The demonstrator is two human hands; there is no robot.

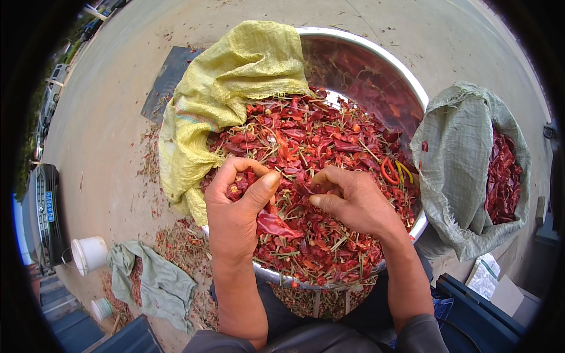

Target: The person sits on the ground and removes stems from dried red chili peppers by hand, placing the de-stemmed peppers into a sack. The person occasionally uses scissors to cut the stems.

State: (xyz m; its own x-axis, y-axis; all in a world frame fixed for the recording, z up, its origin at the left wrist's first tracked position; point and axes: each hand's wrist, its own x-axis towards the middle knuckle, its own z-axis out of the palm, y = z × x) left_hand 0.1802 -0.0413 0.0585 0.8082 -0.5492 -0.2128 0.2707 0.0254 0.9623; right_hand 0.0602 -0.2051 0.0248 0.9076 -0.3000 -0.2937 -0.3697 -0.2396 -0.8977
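My left hand (236, 207) is over a heap of dried red chili pieces (335, 132) mixed with stalks. Its curled fingers hold several dried chili pieces (239, 187), and a bit of pale stem shows at the thumb tip. Just to the right, my right hand (353, 198) pinches a dark red chili piece (303, 187) between thumb and fingers. Below my left fingers shows a larger glossy chili pod (276, 225); whether the hand touches it I cannot tell. The heap fills much of a wide shiny metal basin (397, 66) at my knees.
A yellow woven sack (238, 61) drapes over the basin's left rim. At the right stands a grey-green woven sack (459, 145) of dried chilies. Red and yellow bands (390, 171) lie on the heap. Lower left are a white bucket (89, 255) and a crumpled sack (159, 278).
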